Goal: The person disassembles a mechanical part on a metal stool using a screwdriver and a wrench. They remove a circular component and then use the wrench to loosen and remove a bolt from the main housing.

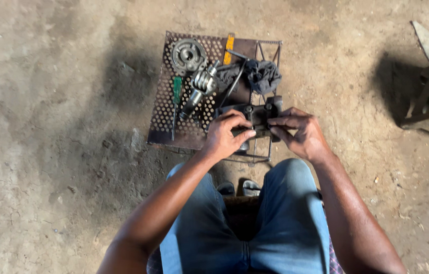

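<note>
Both hands, left (224,136) and right (300,133), clamp a black part (256,115) at the tray's (163,114) near edge; seemingly fitting something small, needing steady fingertip alignment next.

Both bare forearms reach forward from the bottom of the view, passing over the knees in blue jeans and converging ahead of them. The left hand (224,136) is curled, knuckles up, its fingers bent down and thumb tucked toward the right, in a closed grip. The right hand (300,133) mirrors it, wrist slightly bent inward, fingers stretched leftward and pinched together. The fingertips of the two hands nearly meet, just apart.
</note>
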